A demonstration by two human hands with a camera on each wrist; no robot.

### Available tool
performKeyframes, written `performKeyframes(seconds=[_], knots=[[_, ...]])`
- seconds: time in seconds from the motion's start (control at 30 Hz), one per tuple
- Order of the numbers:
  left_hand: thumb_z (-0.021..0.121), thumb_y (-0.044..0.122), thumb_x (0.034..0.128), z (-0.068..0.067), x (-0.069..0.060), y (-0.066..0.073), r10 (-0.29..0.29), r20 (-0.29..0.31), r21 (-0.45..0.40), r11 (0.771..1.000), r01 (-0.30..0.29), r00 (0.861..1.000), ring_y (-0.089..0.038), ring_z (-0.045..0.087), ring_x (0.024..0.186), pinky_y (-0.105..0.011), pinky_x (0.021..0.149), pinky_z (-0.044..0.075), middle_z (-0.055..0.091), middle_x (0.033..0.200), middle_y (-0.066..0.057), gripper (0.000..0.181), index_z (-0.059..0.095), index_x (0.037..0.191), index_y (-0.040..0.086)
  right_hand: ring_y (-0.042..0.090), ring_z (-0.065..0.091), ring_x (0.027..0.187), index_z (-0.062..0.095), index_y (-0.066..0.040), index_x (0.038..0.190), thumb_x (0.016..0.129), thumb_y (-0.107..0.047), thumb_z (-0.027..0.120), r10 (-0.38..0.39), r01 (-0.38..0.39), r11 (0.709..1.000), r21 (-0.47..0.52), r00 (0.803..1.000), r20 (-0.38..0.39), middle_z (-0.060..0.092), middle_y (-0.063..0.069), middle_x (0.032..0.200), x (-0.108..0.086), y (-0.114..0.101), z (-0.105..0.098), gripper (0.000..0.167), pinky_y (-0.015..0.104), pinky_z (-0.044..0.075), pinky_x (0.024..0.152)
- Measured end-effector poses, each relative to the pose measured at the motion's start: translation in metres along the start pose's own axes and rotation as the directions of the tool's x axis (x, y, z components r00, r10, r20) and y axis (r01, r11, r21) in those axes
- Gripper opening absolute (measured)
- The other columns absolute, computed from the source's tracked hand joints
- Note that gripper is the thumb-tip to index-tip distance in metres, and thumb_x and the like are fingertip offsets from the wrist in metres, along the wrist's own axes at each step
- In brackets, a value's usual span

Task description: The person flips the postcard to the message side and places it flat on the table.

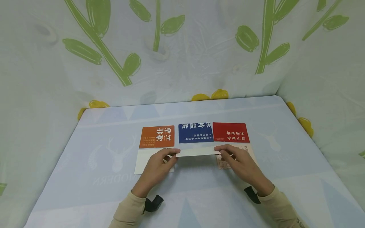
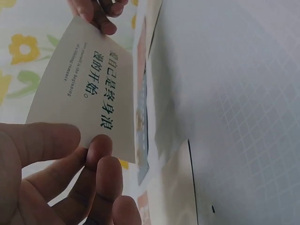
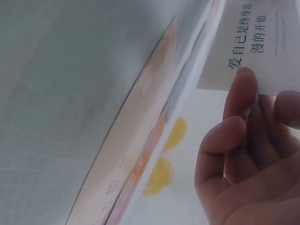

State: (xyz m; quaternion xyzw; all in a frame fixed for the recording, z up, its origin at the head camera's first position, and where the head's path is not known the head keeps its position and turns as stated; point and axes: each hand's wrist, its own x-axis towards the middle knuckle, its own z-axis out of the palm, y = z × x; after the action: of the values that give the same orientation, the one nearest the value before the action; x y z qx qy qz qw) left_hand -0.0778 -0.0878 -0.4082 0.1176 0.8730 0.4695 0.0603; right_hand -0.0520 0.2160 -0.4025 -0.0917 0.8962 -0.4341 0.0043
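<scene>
As our left hand and right hand pinch its ends, thumbs nearly closed to fingers, the white card tilts above the table, just nearer us than the blue card.
We judge this a positioning step; the next move calls for even pinches. The held card reads 爱自己是终身浪漫的开始, with small English beneath; left of the blue card, the orange card reads 壮志凌云. We make out no brand.

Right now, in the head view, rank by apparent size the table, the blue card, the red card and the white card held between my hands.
1. Table, the largest.
2. Blue card and red card: too alike to rank.
3. Held white card, the smallest, showing only as a narrow strip.
</scene>
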Motion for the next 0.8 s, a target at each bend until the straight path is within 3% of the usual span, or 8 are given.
performKeyframes(seconds=[0.3, 0.57, 0.8], knots=[[0.062, 0.016, 0.1005, -0.0015, 0.0, -0.0006, -0.005, -0.017, -0.017, 1.0, 0.005, 1.0, -0.013, 0.062, 0.095, -0.039, 0.083, 0.051, 0.07, 0.117, 0.009, 0.024, 0.074, 0.12, 0.022, 0.016, 0.06, 0.087, 0.072, -0.022, 0.122, 0.104, -0.024, 0.06, -0.023, 0.023, 1.0, 0.001, 1.0, -0.013, 0.068, 0.002, 0.096, 0.0007, 0.0005, -0.0001, 0.022, 0.029, 0.053, 0.074], [0.058, 0.018, 0.1028, -0.0016, -0.0005, -0.0001, 0.001, -0.017, -0.014, 1.0, -0.002, 1.0, -0.014, 0.061, 0.1, -0.041, 0.088, 0.05, 0.069, 0.117, 0.01, 0.024, 0.074, 0.121, 0.022, 0.016, 0.059, 0.085, 0.072, -0.021, 0.12, 0.103, -0.022, 0.06, -0.019, 0.019, 1.0, -0.002, 1.0, -0.015, 0.067, -0.002, 0.094, 0.0013, 0.0002, -0.0008, 0.021, 0.028, 0.052, 0.072], [0.052, 0.025, 0.1063, -0.0031, -0.001, 0.0023, -0.005, -0.001, -0.036, 0.999, 0.005, 1.0, -0.011, 0.06, 0.118, -0.043, 0.1, 0.048, 0.068, 0.123, 0.01, 0.027, 0.072, 0.124, 0.023, 0.016, 0.058, 0.083, 0.072, -0.02, 0.12, 0.103, -0.021, 0.061, -0.021, 0.021, 1.0, -0.01, 1.0, -0.021, 0.066, -0.003, 0.09, 0.0026, 0.0005, -0.0009, 0.021, 0.028, 0.051, 0.069]])
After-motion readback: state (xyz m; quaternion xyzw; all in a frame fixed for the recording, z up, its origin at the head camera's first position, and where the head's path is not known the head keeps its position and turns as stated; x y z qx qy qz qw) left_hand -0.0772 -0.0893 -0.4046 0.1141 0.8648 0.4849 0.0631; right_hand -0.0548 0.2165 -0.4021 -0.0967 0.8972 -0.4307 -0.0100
